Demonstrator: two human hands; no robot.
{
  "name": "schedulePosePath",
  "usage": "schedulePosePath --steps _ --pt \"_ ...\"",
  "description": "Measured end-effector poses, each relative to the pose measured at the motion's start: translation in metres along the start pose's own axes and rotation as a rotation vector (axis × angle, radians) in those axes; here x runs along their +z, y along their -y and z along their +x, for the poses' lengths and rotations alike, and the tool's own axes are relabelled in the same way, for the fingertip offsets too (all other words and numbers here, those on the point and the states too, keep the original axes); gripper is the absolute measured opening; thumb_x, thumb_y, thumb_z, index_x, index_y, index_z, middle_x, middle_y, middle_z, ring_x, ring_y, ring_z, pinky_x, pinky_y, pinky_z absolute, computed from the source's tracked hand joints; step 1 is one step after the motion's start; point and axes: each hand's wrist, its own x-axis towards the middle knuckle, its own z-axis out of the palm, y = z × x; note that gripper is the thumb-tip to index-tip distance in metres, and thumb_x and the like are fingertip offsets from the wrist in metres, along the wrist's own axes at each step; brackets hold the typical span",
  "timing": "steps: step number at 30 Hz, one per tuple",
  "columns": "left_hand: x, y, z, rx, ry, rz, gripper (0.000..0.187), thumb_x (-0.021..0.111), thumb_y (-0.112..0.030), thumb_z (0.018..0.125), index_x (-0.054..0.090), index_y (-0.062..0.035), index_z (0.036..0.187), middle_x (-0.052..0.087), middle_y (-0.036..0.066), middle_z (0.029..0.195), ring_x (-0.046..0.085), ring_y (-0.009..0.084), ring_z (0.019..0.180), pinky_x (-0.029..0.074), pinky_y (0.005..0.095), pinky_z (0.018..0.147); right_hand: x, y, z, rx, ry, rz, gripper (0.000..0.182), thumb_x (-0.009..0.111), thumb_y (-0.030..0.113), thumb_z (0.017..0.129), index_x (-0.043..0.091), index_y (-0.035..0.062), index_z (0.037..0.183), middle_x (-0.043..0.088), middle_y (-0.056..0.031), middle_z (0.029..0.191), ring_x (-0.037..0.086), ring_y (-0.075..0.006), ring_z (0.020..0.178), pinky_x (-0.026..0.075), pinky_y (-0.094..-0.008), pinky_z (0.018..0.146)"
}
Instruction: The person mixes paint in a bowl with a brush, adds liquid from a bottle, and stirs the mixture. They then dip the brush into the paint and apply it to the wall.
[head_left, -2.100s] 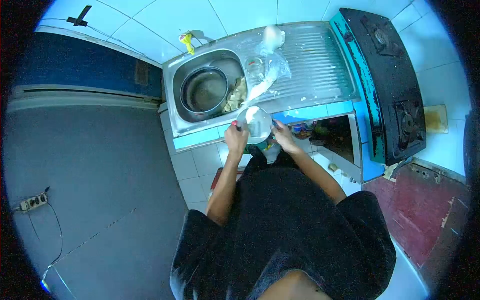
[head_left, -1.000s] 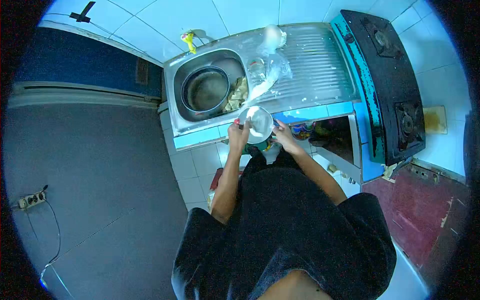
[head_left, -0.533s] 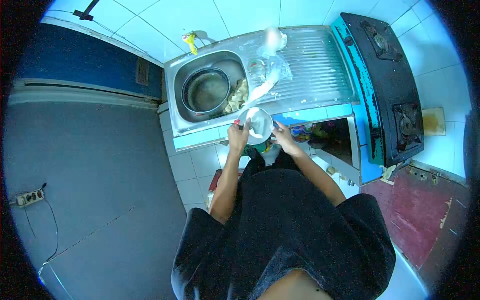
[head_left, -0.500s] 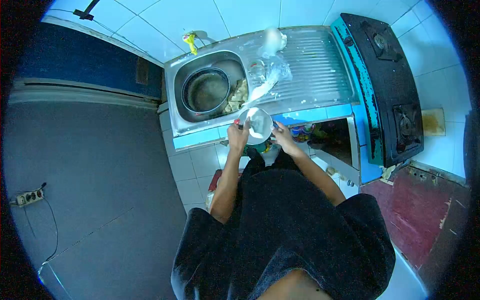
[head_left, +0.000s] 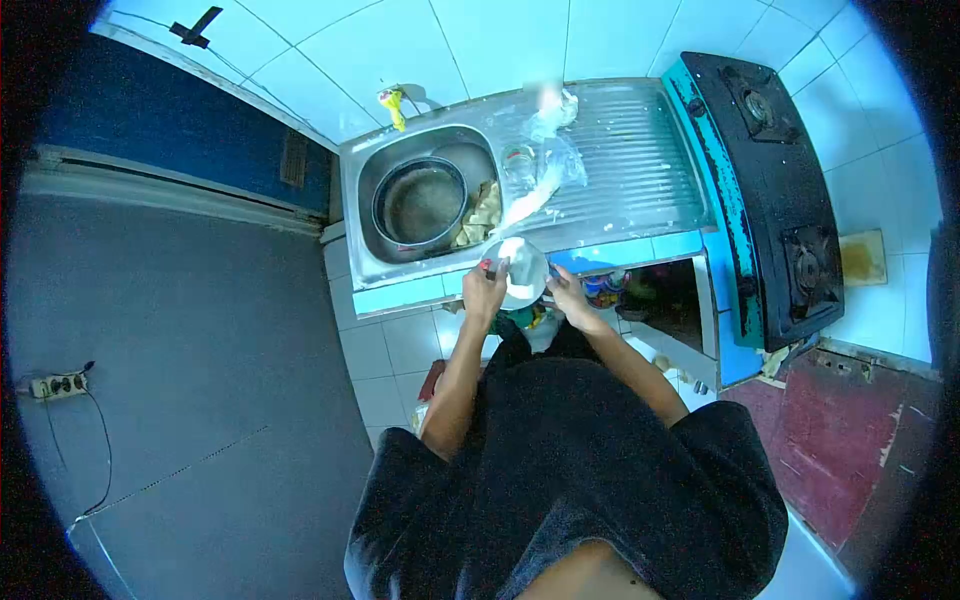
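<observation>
A round, pale pan [head_left: 524, 272] with dark grips at its sides is held in front of the sink's front edge. My left hand [head_left: 486, 290] is closed on its left side, with a small red spot showing by the fingers. On the opposite side, my right hand [head_left: 570, 298] grips the rim close to a dark handle. Just beyond the pan is the steel sink [head_left: 366, 262], where a large dark-rimmed round basin [head_left: 378, 215] sits. Crumpled pale-yellow pieces [head_left: 480, 215] lie beside that basin.
Clear plastic bags [head_left: 562, 160] and a clear glass container [head_left: 519, 168] lie on the ribbed drainboard [head_left: 640, 160]. A yellow tap [head_left: 393, 106] rises behind the sink. To the right stands a black two-burner stove [head_left: 775, 190]. An open cupboard [head_left: 668, 305] is under the counter.
The whole scene sits a little lower in view as the camera has tilted. Both hands keep their hold on the pan, which stays at the sink's front edge.
</observation>
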Motion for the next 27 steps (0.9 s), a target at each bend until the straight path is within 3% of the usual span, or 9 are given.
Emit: schedulePosePath --steps 3,5,9,12,15,16,21,23,27 --pt "-0.017 -0.019 0.006 0.030 -0.056 0.050 0.040 0.063 -0.034 0.080 0.062 0.0062 0.074 0.061 0.025 0.066 0.061 0.0401 0.066 0.048 0.0445 0.061 -0.002 -0.004 0.004 -0.021 -0.009 -0.083 0.055 0.056 0.023 0.093 0.032 -0.0008 0.137 0.056 -0.0115 0.112 0.054 -0.0148 0.097 0.049 -0.0294 0.077" --pt "-0.029 -0.028 0.006 -0.097 -0.145 0.343 0.040 0.062 -0.034 0.080 0.063 0.0055 0.073 0.062 0.025 0.069 0.062 0.0404 0.068 0.049 0.0457 0.063 -0.006 -0.020 0.014 -0.053 0.028 -0.011 0.052 0.055 0.020 0.093 0.033 -0.0032 0.135 0.056 -0.0114 0.113 0.053 -0.0144 0.098 0.047 -0.0281 0.078" --pt "-0.036 -0.018 0.003 -0.096 -0.056 0.280 0.041 0.061 -0.035 0.080 0.062 0.0040 0.069 0.062 0.023 0.066 0.061 0.0417 0.066 0.049 0.0464 0.063 -0.014 -0.041 0.035 -0.236 0.042 -0.154 0.047 0.051 0.011 0.094 0.034 -0.0053 0.134 0.055 -0.0118 0.115 0.053 -0.0154 0.100 0.045 -0.0287 0.084" --pt "-0.012 0.002 0.003 -0.031 0.018 0.106 0.037 0.062 -0.032 0.080 0.062 0.0036 0.070 0.060 0.023 0.063 0.060 0.0413 0.063 0.048 0.0456 0.060 -0.004 -0.015 0.012 -0.082 0.035 0.042 0.046 0.052 0.012 0.094 0.035 -0.0038 0.134 0.056 -0.0115 0.114 0.054 -0.0150 0.098 0.046 -0.0287 0.082" --pt "-0.003 -0.004 0.008 0.005 0.083 -0.019 0.035 0.061 -0.029 0.080 0.061 0.0039 0.069 0.059 0.024 0.064 0.060 0.0408 0.062 0.046 0.0465 0.057 0.003 0.005 -0.002 -0.005 -0.020 -0.019 0.047 0.053 0.016 0.094 0.036 -0.0019 0.134 0.057 -0.0104 0.111 0.054 -0.0142 0.096 0.047 -0.0278 0.079" --pt "-0.006 -0.010 0.009 0.013 0.001 0.051 0.034 0.061 -0.029 0.081 0.061 0.0038 0.069 0.059 0.024 0.064 0.060 0.0410 0.062 0.046 0.0466 0.057 -0.004 -0.006 0.010 -0.161 -0.005 -0.290 0.049 0.053 0.020 0.094 0.036 -0.0009 0.134 0.059 -0.0100 0.108 0.055 -0.0124 0.091 0.047 -0.0261 0.074" --pt "-0.032 -0.020 0.013 -0.105 -0.103 0.341 0.033 0.062 -0.028 0.077 0.062 0.0046 0.070 0.060 0.024 0.065 0.061 0.0416 0.066 0.048 0.0475 0.060 -0.013 -0.038 0.032 -0.236 0.048 -0.089 0.048 0.053 0.018 0.094 0.035 -0.0020 0.135 0.060 -0.0100 0.107 0.054 -0.0096 0.083 0.046 -0.0243 0.068" --pt "-0.033 -0.019 0.008 -0.049 -0.140 0.339 0.036 0.063 -0.030 0.077 0.062 0.0051 0.071 0.061 0.025 0.066 0.061 0.0416 0.068 0.048 0.0471 0.062 -0.010 -0.029 0.024 -0.224 0.032 -0.112 0.047 0.052 0.016 0.094 0.036 -0.0032 0.134 0.059 -0.0100 0.109 0.054 -0.0106 0.089 0.047 -0.0251 0.073" --pt "-0.014 -0.014 0.006 -0.002 0.028 0.135 0.039 0.063 -0.033 0.079 0.063 0.0052 0.073 0.061 0.026 0.069 0.060 0.0425 0.067 0.047 0.0490 0.062 -0.011 -0.033 0.029 -0.157 0.027 -0.130 0.045 0.052 0.015 0.094 0.038 -0.0046 0.132 0.058 -0.0105 0.111 0.053 -0.0133 0.099 0.044 -0.0264 0.082"
